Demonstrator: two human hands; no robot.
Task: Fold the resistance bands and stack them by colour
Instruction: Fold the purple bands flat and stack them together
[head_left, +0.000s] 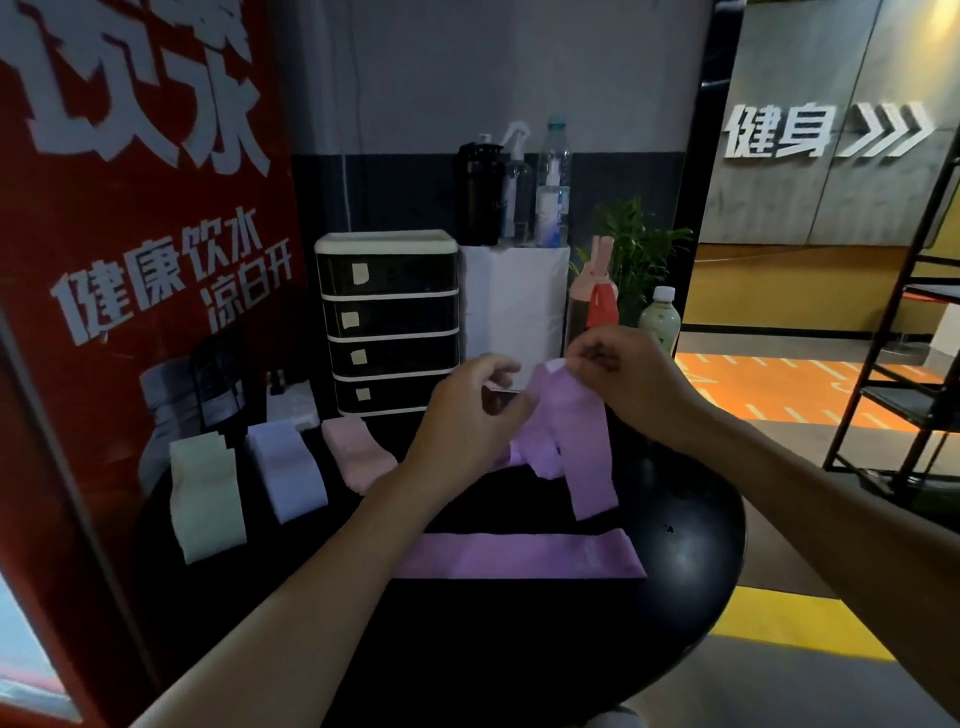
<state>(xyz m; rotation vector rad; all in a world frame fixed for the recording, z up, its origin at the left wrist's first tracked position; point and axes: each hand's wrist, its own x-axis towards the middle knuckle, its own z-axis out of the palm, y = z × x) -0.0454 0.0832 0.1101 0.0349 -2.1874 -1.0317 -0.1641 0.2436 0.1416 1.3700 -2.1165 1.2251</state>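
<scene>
Purple elastic band (576, 431): it hung above the round black table (691, 561). The right hand (628, 374) pinched its top end. The left hand (467, 415) had its fingers curled at the band's left edge and seemed to pinch it too.
Step in hand: I judge it was the folding of this band, with the fold not yet closed.
Long axis: steep, with the top end up and the free end down toward the person; the lower left part was crumpled.
Next move: probably to bring the ends together evenly, then lay the band down flat.
Flat purple strip (519, 556): unfolded on the table, nearer the person, with its long axis left to right.
Folded piles: pale yellow band (205, 493), lavender band (288, 467) and pink band (358, 452) lay side by side at the left.
</scene>
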